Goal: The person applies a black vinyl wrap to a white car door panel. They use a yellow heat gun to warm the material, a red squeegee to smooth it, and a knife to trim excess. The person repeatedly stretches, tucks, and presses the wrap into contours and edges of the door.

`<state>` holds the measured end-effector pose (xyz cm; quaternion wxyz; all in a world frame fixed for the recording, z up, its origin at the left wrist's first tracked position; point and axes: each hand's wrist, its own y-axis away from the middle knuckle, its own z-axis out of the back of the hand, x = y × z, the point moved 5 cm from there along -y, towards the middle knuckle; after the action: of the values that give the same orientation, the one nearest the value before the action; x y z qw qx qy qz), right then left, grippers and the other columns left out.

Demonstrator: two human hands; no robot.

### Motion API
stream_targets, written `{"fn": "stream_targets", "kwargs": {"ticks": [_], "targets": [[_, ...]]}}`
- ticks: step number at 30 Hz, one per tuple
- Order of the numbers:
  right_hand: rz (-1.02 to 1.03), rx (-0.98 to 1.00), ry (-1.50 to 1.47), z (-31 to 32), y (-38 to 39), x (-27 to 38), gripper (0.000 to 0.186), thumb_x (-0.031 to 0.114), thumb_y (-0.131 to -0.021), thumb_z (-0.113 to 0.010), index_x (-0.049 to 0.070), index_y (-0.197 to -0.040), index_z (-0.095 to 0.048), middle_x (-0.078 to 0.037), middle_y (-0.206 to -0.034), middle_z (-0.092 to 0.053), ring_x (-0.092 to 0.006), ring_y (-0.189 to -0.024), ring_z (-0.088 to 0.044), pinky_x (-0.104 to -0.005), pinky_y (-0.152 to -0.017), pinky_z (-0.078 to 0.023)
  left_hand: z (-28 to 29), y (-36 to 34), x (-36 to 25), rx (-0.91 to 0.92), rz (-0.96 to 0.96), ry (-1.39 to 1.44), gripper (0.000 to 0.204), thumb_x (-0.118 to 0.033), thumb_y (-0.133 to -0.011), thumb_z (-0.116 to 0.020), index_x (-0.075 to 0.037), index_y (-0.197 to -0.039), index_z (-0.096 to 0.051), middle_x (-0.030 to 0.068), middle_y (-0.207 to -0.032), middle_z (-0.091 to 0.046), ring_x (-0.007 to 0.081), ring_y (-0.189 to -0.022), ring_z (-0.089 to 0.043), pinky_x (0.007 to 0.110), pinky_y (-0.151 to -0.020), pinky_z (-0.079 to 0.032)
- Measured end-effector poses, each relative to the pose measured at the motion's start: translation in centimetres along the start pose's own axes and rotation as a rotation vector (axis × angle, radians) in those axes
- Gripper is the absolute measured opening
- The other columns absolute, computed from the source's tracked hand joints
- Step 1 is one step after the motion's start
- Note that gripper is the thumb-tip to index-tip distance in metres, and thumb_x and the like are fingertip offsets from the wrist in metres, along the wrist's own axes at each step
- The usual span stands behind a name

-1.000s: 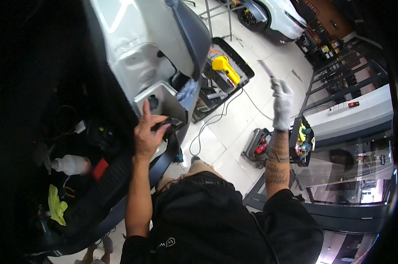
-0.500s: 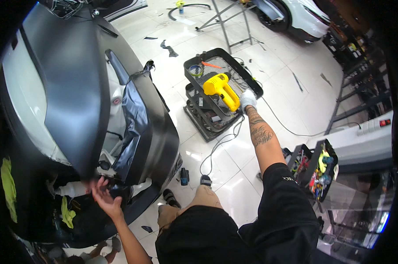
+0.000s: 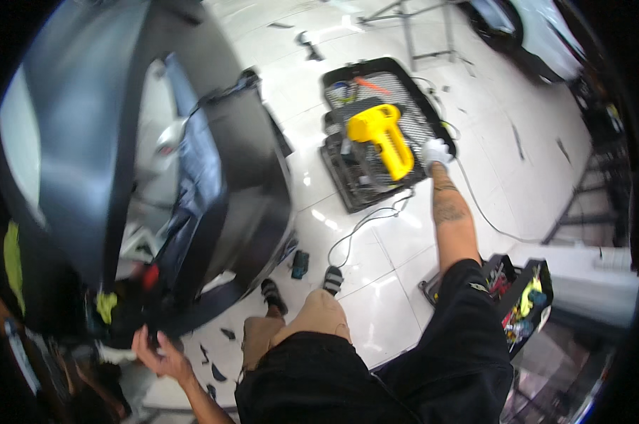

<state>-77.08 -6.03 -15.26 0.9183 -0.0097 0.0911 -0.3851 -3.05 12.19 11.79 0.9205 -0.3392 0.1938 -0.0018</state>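
The bare left hand, my left hand (image 3: 162, 357), is open at the lower left, fingers apart and slightly curled, near the bottom edge of the dark car body (image 3: 256, 198). My right hand (image 3: 436, 152), in a white glove, is at the right rim of a black mesh tray cart (image 3: 425, 99); blur hides how its fingers lie. Beside it in the tray lies a yellow gun-shaped tool (image 3: 383, 138), with an orange strip (image 3: 372, 85) and small items behind it. The car body has loose dark film (image 3: 203, 155) along an opening.
Black open toolboxes (image 3: 517, 297) stand at lower right. A cord (image 3: 496, 226) crosses the tiled floor (image 3: 362, 297), where scraps and a small dark tool (image 3: 300, 263) lie. A metal stand (image 3: 447, 35) and white car (image 3: 546, 35) are at the back; a dark rack (image 3: 581, 198) is right.
My right hand has come from raised with a thin tool to the tray's rim. My left hand has left the car's opening and dropped lower. The view has swung round.
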Motion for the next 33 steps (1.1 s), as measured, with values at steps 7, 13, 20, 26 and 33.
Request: {"fn": "stream_targets", "kwargs": {"ticks": [7, 13, 20, 26, 33], "targets": [[0.247, 0.198, -0.546, 7.2, 9.2, 11.7, 0.055, 0.042, -0.076, -0.066, -0.002, -0.109, -0.057, -0.025, -0.107, -0.062, -0.0401, -0.102, -0.058, -0.0448, -0.087, -0.046, -2.7, -6.1, -12.4, 0.149, -0.405, 0.311, 0.022, 0.010, -0.074, -0.058, 0.003, -0.094, -0.062, 0.0174, -0.095, -0.064, 0.0300, -0.087, -0.062, 0.037, -0.078, -0.049], [0.196, 0.151, -0.553, 3.6, 5.0, 9.6, 0.038, 0.020, -0.072, -0.066, -0.002, -0.102, -0.057, -0.023, -0.091, -0.065, -0.0359, -0.085, -0.064, -0.0408, -0.073, -0.050, -4.4, -8.0, -6.8, 0.325, -0.250, 0.084, 0.024, -0.001, -0.075, -0.065, 0.001, -0.098, -0.062, 0.0137, -0.103, -0.064, 0.0302, -0.096, -0.058, 0.038, -0.079, -0.046], [0.130, 0.372, -1.765, 17.7, 21.1, 7.0, 0.031, 0.013, -0.082, -0.066, 0.006, -0.108, -0.052, -0.003, -0.077, -0.056, -0.0133, -0.065, -0.056, -0.0290, -0.059, -0.048, -8.1, -9.6, -1.4, 1.069, -0.375, 0.031, 0.030, -0.018, -0.076, -0.071, -0.003, -0.101, -0.065, 0.0111, -0.096, -0.062, 0.0324, -0.100, -0.054, 0.042, -0.085, -0.043], [-0.045, 0.374, -2.394, 28.0, 45.3, 8.1, 0.049, 0.034, -0.085, -0.065, 0.006, -0.119, -0.043, -0.002, -0.078, -0.051, -0.0129, -0.058, -0.052, -0.0283, -0.049, -0.048, -8.9, -11.7, 1.2, 1.067, -0.767, 0.325, 0.054, -0.026, -0.071, -0.075, -0.006, -0.117, -0.056, 0.0138, -0.120, -0.048, 0.0347, -0.110, -0.048, 0.042, -0.092, -0.040], [0.097, 0.251, -1.328, 30.0, 67.2, 10.7, 0.056, 0.025, -0.078, -0.074, 0.004, -0.124, -0.048, -0.012, -0.106, -0.063, -0.0232, -0.091, -0.063, -0.0372, -0.077, -0.054, -8.5, -10.0, 2.9, 0.949, -0.868, 0.590, 0.068, -0.025, -0.065, -0.080, -0.008, -0.123, -0.050, 0.0142, -0.129, -0.042, 0.0358, -0.120, -0.039, 0.047, -0.097, -0.035]]}}
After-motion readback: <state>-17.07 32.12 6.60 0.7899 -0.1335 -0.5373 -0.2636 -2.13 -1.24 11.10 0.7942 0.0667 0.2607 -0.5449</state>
